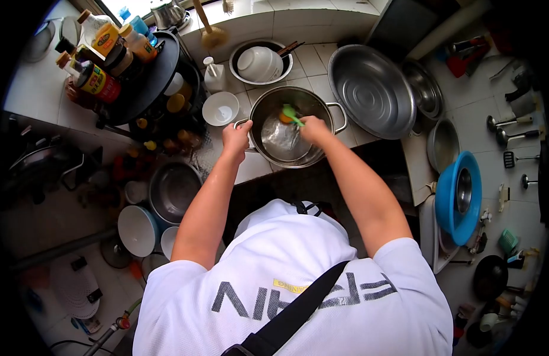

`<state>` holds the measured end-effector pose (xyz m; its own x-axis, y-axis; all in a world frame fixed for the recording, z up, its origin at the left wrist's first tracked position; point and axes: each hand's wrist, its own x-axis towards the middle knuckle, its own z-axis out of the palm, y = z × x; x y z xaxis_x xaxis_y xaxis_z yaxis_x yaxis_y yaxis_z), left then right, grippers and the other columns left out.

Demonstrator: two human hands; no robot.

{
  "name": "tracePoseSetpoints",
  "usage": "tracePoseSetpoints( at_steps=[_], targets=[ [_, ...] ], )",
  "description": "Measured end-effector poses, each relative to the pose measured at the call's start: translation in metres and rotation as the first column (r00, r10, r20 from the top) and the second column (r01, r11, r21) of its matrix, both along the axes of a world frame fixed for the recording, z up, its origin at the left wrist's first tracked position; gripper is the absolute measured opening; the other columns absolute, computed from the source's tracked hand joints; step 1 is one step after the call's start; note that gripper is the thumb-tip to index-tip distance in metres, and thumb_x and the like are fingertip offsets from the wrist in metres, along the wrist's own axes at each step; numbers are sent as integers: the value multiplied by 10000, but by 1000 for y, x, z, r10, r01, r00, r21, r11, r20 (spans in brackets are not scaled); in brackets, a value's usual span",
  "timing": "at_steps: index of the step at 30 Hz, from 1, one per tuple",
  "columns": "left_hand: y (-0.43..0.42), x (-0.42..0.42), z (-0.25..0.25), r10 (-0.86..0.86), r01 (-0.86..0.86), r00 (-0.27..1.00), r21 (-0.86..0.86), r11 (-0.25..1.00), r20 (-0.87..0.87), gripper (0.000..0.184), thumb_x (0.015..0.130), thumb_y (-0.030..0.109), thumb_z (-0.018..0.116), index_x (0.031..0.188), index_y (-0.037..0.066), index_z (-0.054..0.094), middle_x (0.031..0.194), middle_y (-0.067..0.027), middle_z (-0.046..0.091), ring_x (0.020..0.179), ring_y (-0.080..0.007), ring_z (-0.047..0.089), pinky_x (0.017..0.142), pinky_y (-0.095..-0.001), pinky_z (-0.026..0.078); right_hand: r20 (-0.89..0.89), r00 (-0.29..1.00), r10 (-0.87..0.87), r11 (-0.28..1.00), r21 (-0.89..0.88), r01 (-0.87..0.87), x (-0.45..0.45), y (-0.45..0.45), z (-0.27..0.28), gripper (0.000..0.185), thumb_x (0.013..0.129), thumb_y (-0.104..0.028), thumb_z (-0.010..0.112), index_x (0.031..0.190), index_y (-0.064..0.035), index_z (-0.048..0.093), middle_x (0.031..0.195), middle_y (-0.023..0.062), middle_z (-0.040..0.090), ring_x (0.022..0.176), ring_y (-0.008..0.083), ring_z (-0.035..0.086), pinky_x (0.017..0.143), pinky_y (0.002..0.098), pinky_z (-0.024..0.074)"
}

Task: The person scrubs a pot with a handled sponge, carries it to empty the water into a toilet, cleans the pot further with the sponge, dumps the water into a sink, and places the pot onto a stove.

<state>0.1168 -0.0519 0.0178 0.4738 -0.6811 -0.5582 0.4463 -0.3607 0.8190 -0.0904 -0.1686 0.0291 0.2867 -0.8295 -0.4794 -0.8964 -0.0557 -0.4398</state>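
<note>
The left grip (236, 139) is closed at the near left side of a steel pot (292, 94), around its looped handle, with the thumb at the rim. The right grip (313, 129), fingers curled shut, holds a green-handled tool (293, 114) that reaches down into the pot, its orange end toward the middle. The pot sits on the tabletop (253, 170) between and under both hands. It looks stiff and fairly weighty, likely slick where wet, so the two side handles are the surest hold; the tool seems light, best taken by its handle. Inside, the bottom gleams, perhaps under some clear water, though I cannot tell how much. Just beyond the left grip stands a white bowl (221, 109) with a pale glare in it, and past that a pump bottle (215, 77). To the right of the right grip, a large grey basin (372, 89) shows only its bare metal inside. Farther off, behind the pot, a smaller steel basin (233, 66) holds an upturned-looking white bowl (259, 64) and dark sticks (291, 48) leaning on its rim.
</note>
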Motion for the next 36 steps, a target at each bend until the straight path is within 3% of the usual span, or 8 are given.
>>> tracePoseSetpoints(
  at_steps=[10,12,16,18,27,30,34,36],
  targets=[
    [2,0,2,16,-15,998,-3,1000,64,215,854,147,701,809,103,495,598,78,353,399,-39,286,353,-238,215,-232,801,552,763,528,-373,-13,4,47,362,825,-138,560,1172,-154,662,776,137,660,667,222,626,571,349,520],
    [3,1,0,12,-12,998,0,1000,68,218,855,147,701,809,106,492,598,78,352,398,-40,287,353,-238,216,-378,763,524,850,281,-445,-18,-11,46,253,826,-142,562,1034,-49,672,834,152,681,698,258,653,616,373,530],
    [4,0,0,3,-3,999,0,1000,44,218,856,149,699,815,107,490,598,77,353,397,-43,290,352,-242,219,55,998,-21,1000,6,21,-13,-7,27,224,855,-172,567,926,5,683,774,113,668,642,210,628,565,349,513],
    [4,0,2,4,-4,999,-3,1000,41,212,859,149,696,820,107,492,596,77,351,397,-43,292,351,-242,221,485,690,-536,796,564,222,4,21,34,282,927,-154,499,1176,-54,587,723,40,550,498,120,465,424,271,382],
    [3,16,5,29,-30,999,-35,999,-35,145,871,134,670,879,92,532,592,78,349,402,-38,299,360,-228,214,440,779,-447,505,843,-186,-6,27,57,253,950,-145,482,1176,-58,555,739,23,494,488,66,379,389,206,287],
    [1,9,2,-29,29,1000,-13,1000,10,155,869,140,676,875,91,529,597,75,353,402,-39,299,360,-229,215,480,551,-682,643,753,141,32,33,34,144,962,-138,462,1037,-46,544,738,34,480,496,79,384,392,217,288],
    [1,3,6,-18,18,1000,-14,1000,8,170,868,142,680,852,95,517,594,77,351,401,-38,296,359,-231,214,512,-155,-845,423,817,393,48,59,26,145,975,-156,434,891,-51,487,743,53,465,495,90,385,393,231,283],
    [2,4,6,-25,25,1000,-14,1000,-8,169,872,142,674,845,92,515,598,77,355,402,-35,296,359,-231,211,557,0,-830,525,782,337,50,62,22,154,974,-177,447,890,-61,504,724,36,465,483,88,392,389,228,291]
  ],
)
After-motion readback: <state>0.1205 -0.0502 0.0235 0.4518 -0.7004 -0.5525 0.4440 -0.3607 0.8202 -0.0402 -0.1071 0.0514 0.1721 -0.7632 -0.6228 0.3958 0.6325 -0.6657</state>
